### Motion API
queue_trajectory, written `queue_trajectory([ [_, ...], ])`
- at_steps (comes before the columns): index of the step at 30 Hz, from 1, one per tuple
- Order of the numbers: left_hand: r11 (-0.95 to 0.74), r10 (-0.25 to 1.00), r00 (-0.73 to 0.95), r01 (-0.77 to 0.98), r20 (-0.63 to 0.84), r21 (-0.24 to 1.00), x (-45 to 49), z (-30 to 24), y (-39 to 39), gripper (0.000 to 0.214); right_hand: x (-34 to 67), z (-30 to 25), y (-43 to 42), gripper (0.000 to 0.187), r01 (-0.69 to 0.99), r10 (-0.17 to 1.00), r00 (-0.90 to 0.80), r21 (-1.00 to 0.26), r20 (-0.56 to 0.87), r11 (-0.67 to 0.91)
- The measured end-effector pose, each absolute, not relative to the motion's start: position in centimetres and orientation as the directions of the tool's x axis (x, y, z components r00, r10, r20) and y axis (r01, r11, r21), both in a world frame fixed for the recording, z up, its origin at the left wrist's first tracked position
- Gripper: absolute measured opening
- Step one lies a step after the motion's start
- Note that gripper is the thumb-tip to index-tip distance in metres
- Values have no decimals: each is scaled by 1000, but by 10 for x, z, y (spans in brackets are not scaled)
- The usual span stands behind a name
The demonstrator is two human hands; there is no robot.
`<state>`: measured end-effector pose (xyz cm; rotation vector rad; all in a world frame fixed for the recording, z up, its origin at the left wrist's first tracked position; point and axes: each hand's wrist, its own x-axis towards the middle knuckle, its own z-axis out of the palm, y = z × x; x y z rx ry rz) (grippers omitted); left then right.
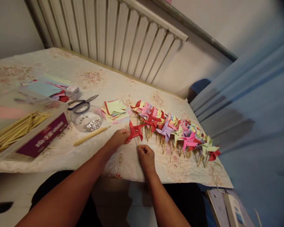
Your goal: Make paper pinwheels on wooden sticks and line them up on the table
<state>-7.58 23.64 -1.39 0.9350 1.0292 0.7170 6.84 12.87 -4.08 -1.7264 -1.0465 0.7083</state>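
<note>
A red paper pinwheel (135,130) on a thin wooden stick is held above the table's front edge. My left hand (119,138) pinches the left side of its red blades. My right hand (145,157) is closed round the lower end of the stick, just below the pinwheel. Right behind it lies a long row of finished pinwheels (177,129) in red, pink, purple and yellow-green, running off to the right along the table.
A flowered cloth covers the table (61,151). On it: a clear box of sticks (16,129), loose sticks (91,136), a round dish of shiny pins (87,121), scissors (81,103), cut paper squares (115,110), coloured paper sheets (44,88). A radiator (113,34) stands behind, blue curtain (255,110) right.
</note>
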Motion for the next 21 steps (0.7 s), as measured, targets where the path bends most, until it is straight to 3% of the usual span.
queue_trajectory([
  [8, 490, 799, 395, 11, -454, 872, -73, -14, 236, 21, 69, -40, 129, 21, 300, 890, 456, -937, -23, -178],
  [16, 533, 757, 497, -95, -424, 841, -69, -21, 228, 31, 71, -42, 128, 20, 306, 891, 454, -936, -16, -173],
  [21, 512, 795, 413, -67, -443, 856, -70, -15, 229, 29, 71, -42, 128, 20, 281, 883, 468, -941, -36, -187],
])
